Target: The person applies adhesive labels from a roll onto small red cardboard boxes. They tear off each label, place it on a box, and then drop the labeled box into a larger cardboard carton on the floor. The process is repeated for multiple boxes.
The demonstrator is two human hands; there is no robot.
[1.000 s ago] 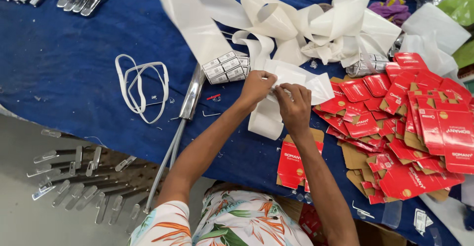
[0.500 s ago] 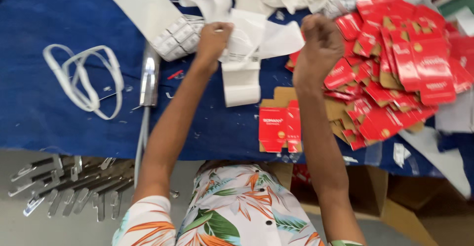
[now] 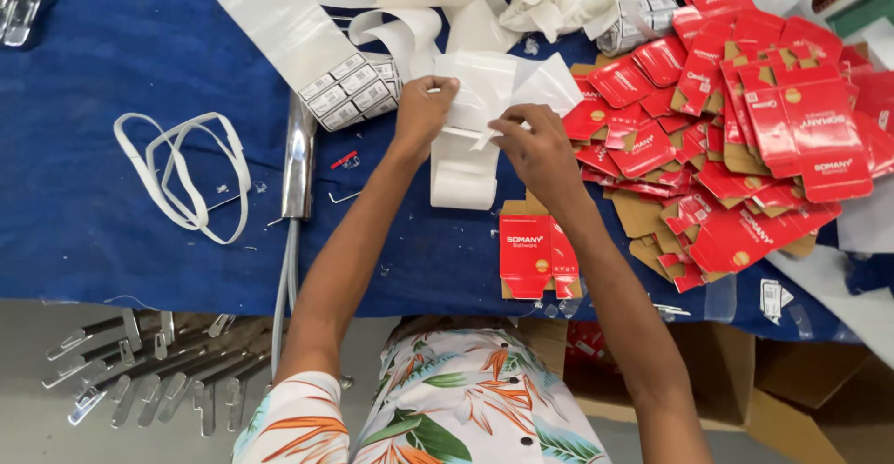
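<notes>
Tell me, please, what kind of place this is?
Probably a small packing workshop. A heap of flat red cartons lies on a blue-covered table, both hands handle white plastic sleeves, and metal parts lie below.

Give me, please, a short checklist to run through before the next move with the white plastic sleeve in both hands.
1. Left hand grips the white plastic sleeve: ok.
2. Right hand pinches the sleeve's lower edge: ok.
3. Sleeve mouth open: cannot tell.
4. Flat red carton lies near the right wrist: ok.
5. Pile of red cartons stays on the blue cloth: ok.
6. Steel tube lies apart from the left forearm: ok.
</notes>
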